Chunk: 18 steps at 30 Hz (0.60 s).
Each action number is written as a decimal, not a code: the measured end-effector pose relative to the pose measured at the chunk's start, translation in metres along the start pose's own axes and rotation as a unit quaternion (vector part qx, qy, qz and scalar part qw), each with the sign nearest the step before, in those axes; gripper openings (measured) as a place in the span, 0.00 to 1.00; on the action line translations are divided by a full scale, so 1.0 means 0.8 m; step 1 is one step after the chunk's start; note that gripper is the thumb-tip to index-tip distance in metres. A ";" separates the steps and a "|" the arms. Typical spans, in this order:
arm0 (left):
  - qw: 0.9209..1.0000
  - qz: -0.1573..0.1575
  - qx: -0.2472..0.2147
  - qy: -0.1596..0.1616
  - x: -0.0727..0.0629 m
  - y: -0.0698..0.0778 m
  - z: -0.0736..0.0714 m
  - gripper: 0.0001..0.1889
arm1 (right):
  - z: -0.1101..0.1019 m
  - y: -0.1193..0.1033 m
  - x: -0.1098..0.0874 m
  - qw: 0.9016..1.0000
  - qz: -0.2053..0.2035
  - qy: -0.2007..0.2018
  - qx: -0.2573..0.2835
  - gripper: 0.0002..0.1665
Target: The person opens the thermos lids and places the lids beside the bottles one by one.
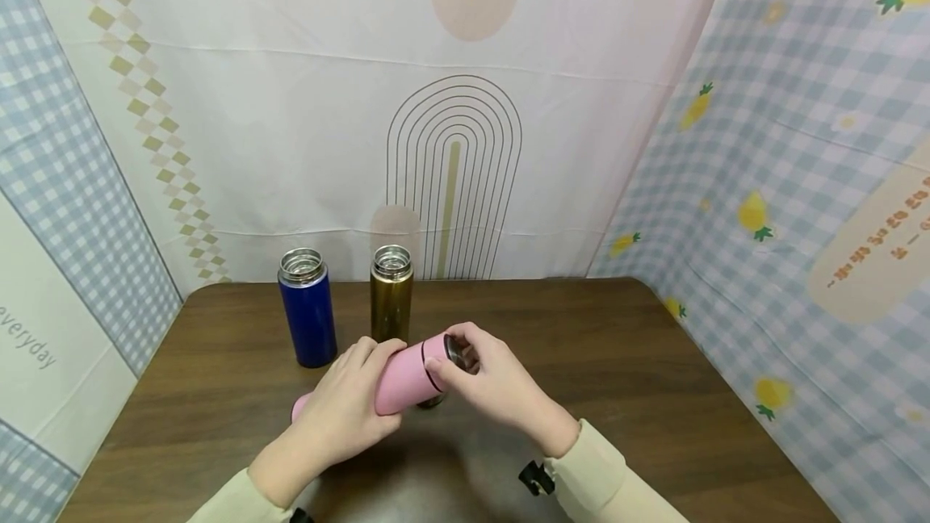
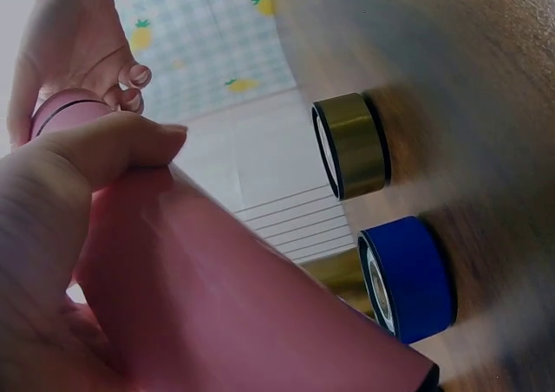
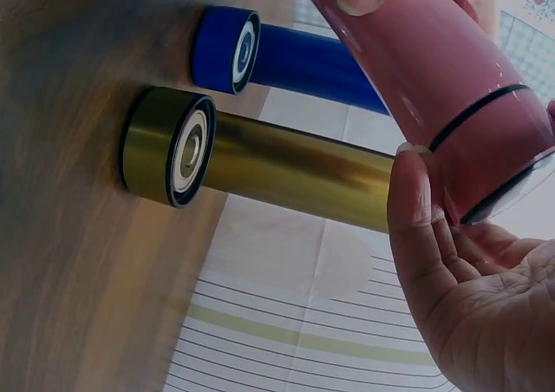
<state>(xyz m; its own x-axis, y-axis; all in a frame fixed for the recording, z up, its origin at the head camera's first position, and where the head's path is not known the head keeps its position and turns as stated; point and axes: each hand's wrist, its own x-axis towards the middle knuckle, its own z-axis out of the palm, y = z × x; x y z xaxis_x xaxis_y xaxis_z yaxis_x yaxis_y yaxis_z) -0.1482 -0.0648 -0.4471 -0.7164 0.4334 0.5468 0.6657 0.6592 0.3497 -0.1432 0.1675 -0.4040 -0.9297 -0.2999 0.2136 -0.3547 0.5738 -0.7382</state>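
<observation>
A pink thermos bottle (image 1: 407,382) is held tilted above the table, its capped end towards the right. My left hand (image 1: 345,402) grips it round the body. At the other end, my right hand (image 1: 501,374) holds the pink cap (image 3: 494,153), thumb on its side and fingers round the dark-topped end. Behind stand a blue thermos bottle (image 1: 308,317) and a gold thermos bottle (image 1: 391,301), both upright with uncovered steel mouths. The pink bottle hides the gold one's lower part. In the wrist views a gold cap (image 2: 354,147) and a blue cap (image 2: 412,279) sit with their inner sides up.
The brown wooden table (image 1: 617,394) ends at the back against a white patterned cloth (image 1: 305,144). A blue checked cloth (image 1: 726,184) with pineapples hangs on the right. Both uncapped bottles stand near the table's back left.
</observation>
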 end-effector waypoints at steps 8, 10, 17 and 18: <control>1.000 0.017 -0.004 0.010 0.000 -0.001 -0.001 0.41 | 0.000 0.000 0.000 1.000 0.023 0.007 0.018 0.25; 1.000 0.019 -0.001 0.008 0.000 -0.001 -0.002 0.41 | 0.000 0.000 0.000 0.999 0.028 0.006 0.026 0.25; 1.000 0.023 0.004 -0.001 0.002 0.005 -0.006 0.41 | -0.001 0.000 0.001 0.998 0.027 0.000 0.055 0.25; 1.000 0.020 0.000 -0.005 0.001 0.006 -0.006 0.41 | -0.001 -0.001 0.001 0.998 0.024 -0.001 0.055 0.25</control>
<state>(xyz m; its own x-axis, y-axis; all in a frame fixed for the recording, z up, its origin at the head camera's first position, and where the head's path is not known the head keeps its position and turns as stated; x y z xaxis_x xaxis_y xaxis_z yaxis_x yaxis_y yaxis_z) -0.1448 -0.0640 -0.4412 -0.6909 0.4661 0.5527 0.6942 0.6413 0.3269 -0.1439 0.1676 -0.4029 -0.9450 -0.2757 0.1761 -0.2975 0.5000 -0.8133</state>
